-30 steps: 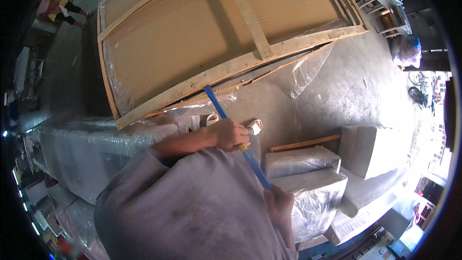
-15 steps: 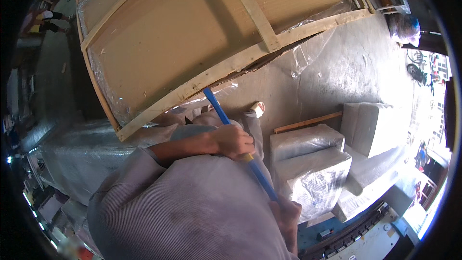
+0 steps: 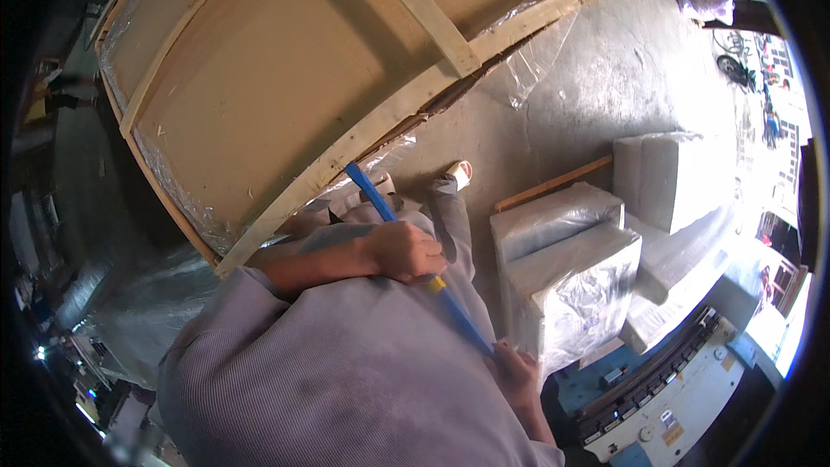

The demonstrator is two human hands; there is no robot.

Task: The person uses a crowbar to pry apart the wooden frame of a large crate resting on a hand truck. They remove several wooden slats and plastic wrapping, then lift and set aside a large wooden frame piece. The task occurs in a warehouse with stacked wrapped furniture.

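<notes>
Blue pry bar [image 3: 406,238] runs diagonally, its tip wedged at the lower rail of the plastic-wrapped wooden frame [image 3: 285,86], which looks still joined, so prying seems barely begun. Left hand [image 3: 405,251] clenches mid-shaft; right hand [image 3: 516,372] grips the bar's end. Wrapped cushions [image 3: 566,268] crowd the concrete floor [image 3: 596,95] at right.

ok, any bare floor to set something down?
Bare concrete floor between the wooden frame and the wrapped blocks. Crowded near the blue bar, both hands and the frame's lower rail.
</notes>
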